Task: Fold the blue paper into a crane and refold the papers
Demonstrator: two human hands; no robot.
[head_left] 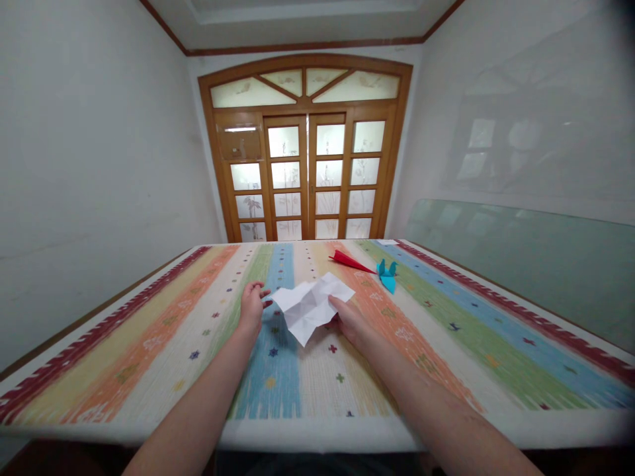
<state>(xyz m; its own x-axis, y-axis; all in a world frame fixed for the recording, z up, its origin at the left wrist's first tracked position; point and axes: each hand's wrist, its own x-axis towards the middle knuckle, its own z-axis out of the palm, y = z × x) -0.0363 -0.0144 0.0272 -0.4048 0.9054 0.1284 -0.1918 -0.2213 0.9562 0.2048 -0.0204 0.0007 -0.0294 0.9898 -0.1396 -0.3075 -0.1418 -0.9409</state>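
A creased sheet of white paper (310,305) is held up over the striped tablecloth, its folds bending it into uneven facets. My right hand (347,317) grips its right side, thumb on top and fingers underneath, partly hidden by the sheet. At the paper's left corner is my left hand (254,305), with its fingers apart and nothing held in them. Beyond the right hand lie a red folded paper plane (351,261) and a blue origami figure (386,276) with two upright points, close to each other.
A striped tablecloth (198,324) with small printed motifs covers the table. A small white piece (387,242) lies at the far edge. Behind the table stand wooden doors with glass panes (307,172). A pale green panel (526,258) runs along the right wall.
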